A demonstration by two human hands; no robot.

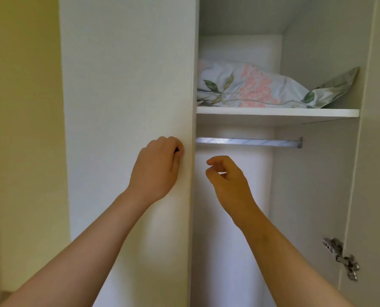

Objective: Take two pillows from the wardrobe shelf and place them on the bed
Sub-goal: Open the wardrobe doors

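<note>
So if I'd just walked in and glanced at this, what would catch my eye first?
Probably the flowered pillow, pink and green, lying on the white shelf in the open right side of the wardrobe. Next, the two bare arms reaching up: the left hand closed on the handle of the shut door, the right hand loosely curled and empty below the hanging rail.
</note>
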